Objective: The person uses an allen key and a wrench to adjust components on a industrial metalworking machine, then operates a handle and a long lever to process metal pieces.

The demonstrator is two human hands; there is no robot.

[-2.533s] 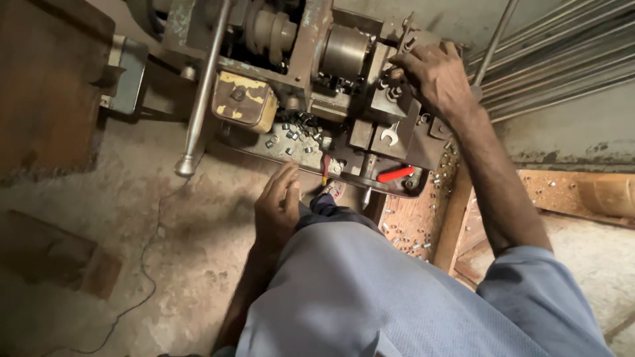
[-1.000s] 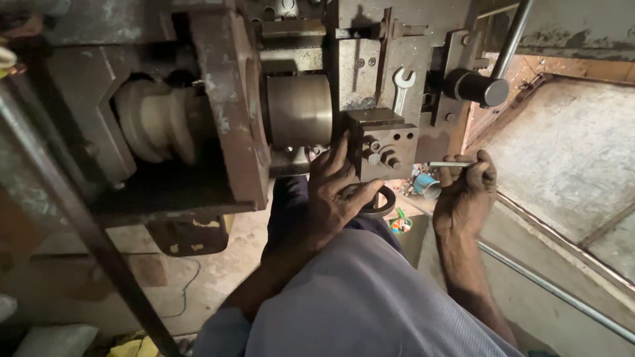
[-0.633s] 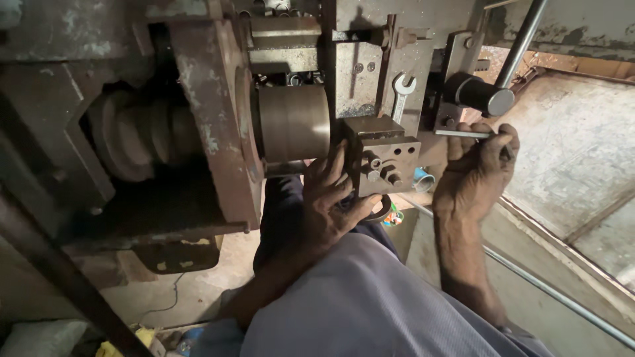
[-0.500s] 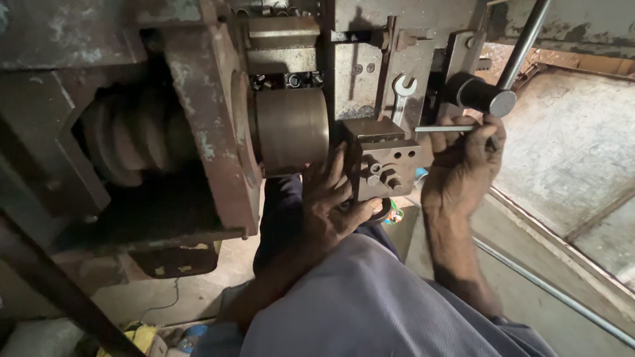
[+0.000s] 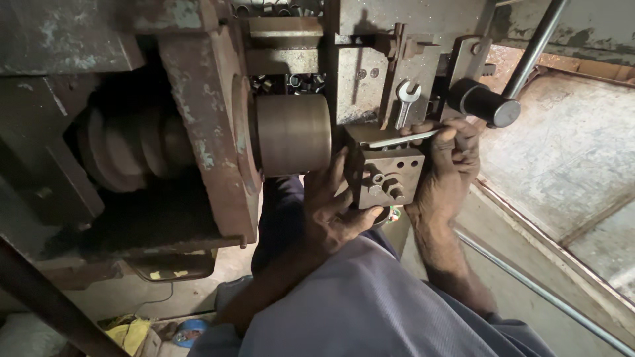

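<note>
Since half a second ago, we are sliding our right hand [image 5: 446,162] a little lower along the thin metal rod [image 5: 400,139], fingers closed around its end, and keeping it laid flat across the top of the square tool block [image 5: 387,175] so it is bearing on the block. Our left hand [image 5: 334,208] is resting open against the block's left face beside the smooth steel drum [image 5: 293,134], gripping nothing and seemingly steadying it, while a spanner [image 5: 405,99] is hanging on the machine just above.
</note>
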